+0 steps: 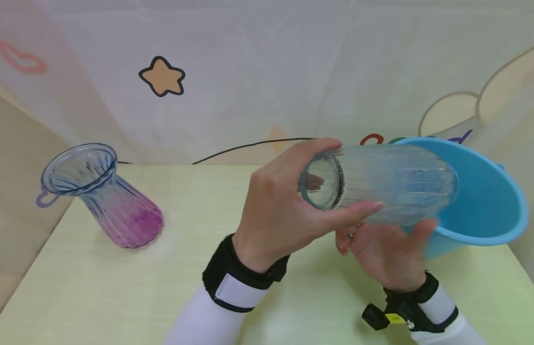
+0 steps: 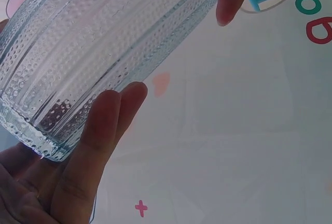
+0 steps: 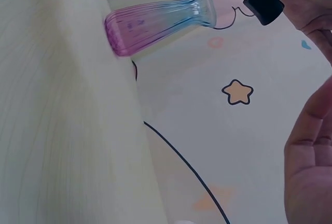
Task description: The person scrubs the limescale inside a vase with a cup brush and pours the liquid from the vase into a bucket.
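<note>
A clear glass vase (image 1: 391,179) with ribs and a bumpy texture is held sideways above the table. Its thick base faces left, and its other end lies over the near-left rim of a light blue bucket (image 1: 482,191). My left hand (image 1: 288,196) grips the base end, thumb along the near side and fingers reaching round the far side. Farther along, my right hand (image 1: 391,251) holds the vase from below, palm up, its thumb at the lower edge. Behind the glass, most of the right fingers are hidden; one fingertip (image 2: 231,6) shows in the left wrist view.
A second glass vase (image 1: 120,201), blue at its flared mouth and pink at the base, stands at the table's left. A patterned white sheet (image 1: 249,72) hangs along the back of the pale table (image 1: 163,297).
</note>
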